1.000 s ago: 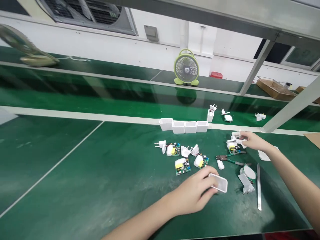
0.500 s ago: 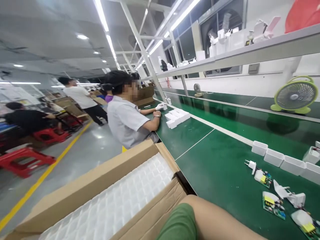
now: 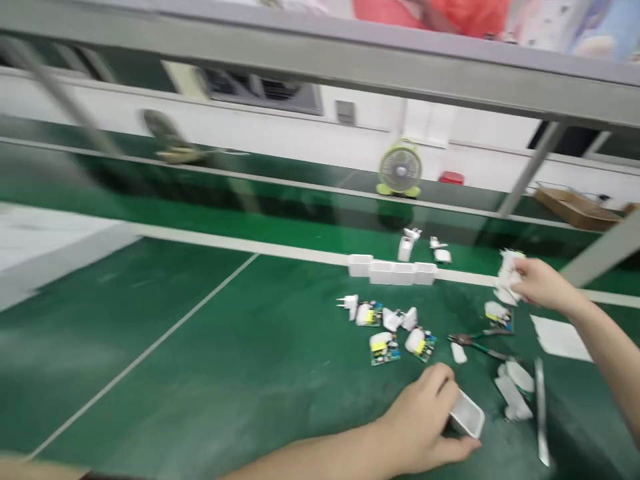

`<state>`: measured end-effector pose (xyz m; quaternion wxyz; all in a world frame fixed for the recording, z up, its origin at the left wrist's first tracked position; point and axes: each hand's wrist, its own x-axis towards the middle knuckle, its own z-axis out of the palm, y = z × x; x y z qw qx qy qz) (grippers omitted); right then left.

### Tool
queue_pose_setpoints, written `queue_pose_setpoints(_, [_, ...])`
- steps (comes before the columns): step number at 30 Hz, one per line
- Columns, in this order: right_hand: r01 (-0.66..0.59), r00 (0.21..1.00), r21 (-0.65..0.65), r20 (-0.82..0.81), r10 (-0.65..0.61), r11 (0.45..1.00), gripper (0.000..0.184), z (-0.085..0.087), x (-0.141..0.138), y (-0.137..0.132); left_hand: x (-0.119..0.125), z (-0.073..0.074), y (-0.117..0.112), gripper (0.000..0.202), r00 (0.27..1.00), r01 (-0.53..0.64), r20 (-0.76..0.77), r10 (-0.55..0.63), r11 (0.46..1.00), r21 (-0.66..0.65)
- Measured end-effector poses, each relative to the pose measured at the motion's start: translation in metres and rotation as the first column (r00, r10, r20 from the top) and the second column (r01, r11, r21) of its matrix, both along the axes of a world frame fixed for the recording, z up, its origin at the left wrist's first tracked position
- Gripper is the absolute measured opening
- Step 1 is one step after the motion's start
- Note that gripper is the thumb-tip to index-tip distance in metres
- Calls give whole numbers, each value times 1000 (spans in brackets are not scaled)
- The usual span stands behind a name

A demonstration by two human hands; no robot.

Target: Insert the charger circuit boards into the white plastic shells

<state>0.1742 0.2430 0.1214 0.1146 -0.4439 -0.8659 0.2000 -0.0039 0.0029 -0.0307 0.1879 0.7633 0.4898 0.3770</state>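
My left hand (image 3: 425, 420) grips a hollow white plastic case (image 3: 469, 415) near the table's front, its open end tilted up. Farther off on the right, the fingers of my right hand (image 3: 543, 283) are closed on a white plastic part (image 3: 507, 281), blurred and partly covered. Just below it lies a circuit board (image 3: 500, 316). Between the hands are cutting pliers (image 3: 473, 340) with green handles and a small white cap (image 3: 458, 353). Several more circuit boards (image 3: 384, 349) with yellow parts and a white plug piece (image 3: 350, 305) lie left of the pliers.
White cases (image 3: 393, 272) stand in a row along the pale strip. White parts (image 3: 515, 390) and a metal strip (image 3: 541, 413) lie at right, near a white sheet (image 3: 560, 337). A green fan (image 3: 400, 170) stands behind. Overhead runs a shelf (image 3: 320, 57); white boxes (image 3: 60, 247) are far left.
The view has swung right and down, from the aisle and seated co-worker to the bench. Both my hands now show, each holding a white piece; before, only a green sleeve and arm showed.
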Motion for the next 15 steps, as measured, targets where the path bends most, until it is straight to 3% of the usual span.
queue_pose_setpoints(3, [75,996,116,47,-81,990,7,1,-8,1,-7,10,-7,41,991,76,109,-80,996,41])
queue_pose_setpoints(7, [-70,990,125,129,53,990,19,-24,-39,-10,-12,19,-12,72,992,88,88,-90,996,34])
queue_pose_setpoints(11, [-181,978,116,125,166,977,29,-38,-43,-21,-15,19,-11,79,998,-3,61,11,991,-136])
queue_pose_setpoints(15, [-132,979,145,173,107,981,40,-39,-31,-7,-16,25,-9,66,992,-34,98,77,924,-382])
